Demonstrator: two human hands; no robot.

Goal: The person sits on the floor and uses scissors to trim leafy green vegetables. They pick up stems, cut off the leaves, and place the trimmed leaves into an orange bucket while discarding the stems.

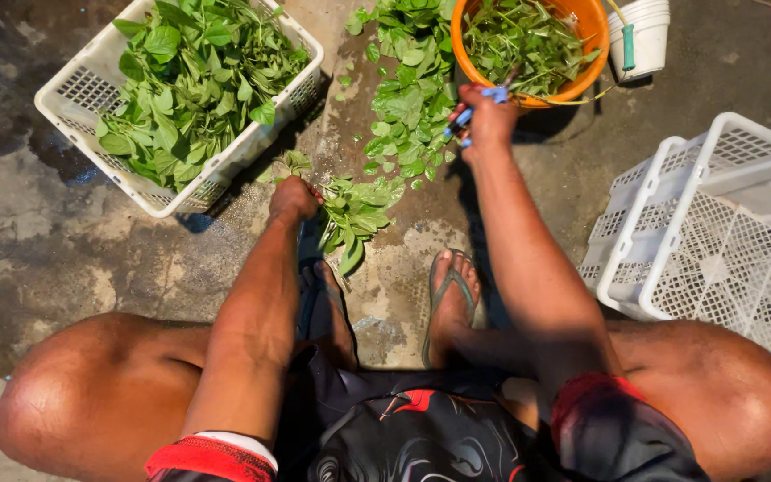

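Note:
My left hand [293, 198] is closed around a bunch of leafy green stems [355, 214] held low over the wet concrete floor, just ahead of my feet. My right hand [487, 119] grips blue-handled scissors [469, 114] at the near rim of an orange bowl [596, 36] filled with cut green stems. A loose heap of green leaves [408, 98] lies on the floor between the two hands.
A white plastic basket [73, 98] full of green leaves stands at the upper left. Stacked empty white baskets [716, 232] sit to the right. A small white bucket [644, 36] stands beside the orange bowl. My knees and sandalled feet fill the foreground.

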